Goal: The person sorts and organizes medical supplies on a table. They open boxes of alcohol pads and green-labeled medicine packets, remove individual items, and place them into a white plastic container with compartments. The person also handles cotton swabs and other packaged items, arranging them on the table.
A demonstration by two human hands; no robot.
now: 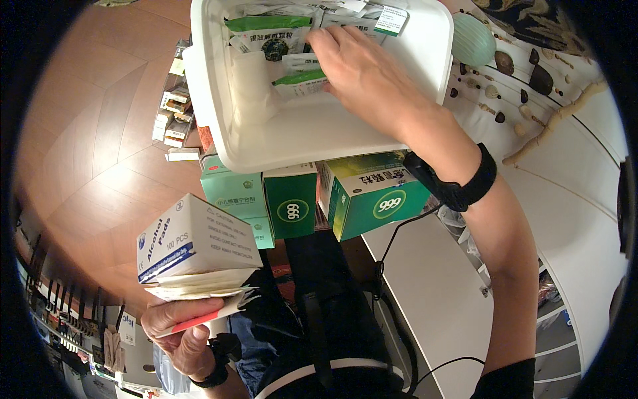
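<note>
My left hand [179,326], low on the left, is closed on the lower end of a white and blue alcohol pad box [199,239]. Cream flat packets [199,282] stick out at that end, beside a red-striped flap or card [196,322] between thumb and fingers. My right hand [362,70] reaches into a white plastic bin [319,143]. Its bent fingers close around the ends of green and white sachets [299,83]; the fingertips are partly hidden. A larger green-topped sachet [269,33] lies just left of them. A translucent white bag or bottle [252,90] stands at the bin's left wall.
Green medicine cartons [372,199] and pale green ones [232,193] stand along the bin's near side. Small boxes [176,116] fill a rack to its left, above the wooden floor [100,100]. A black cable [385,253] hangs by a white cabinet [425,286].
</note>
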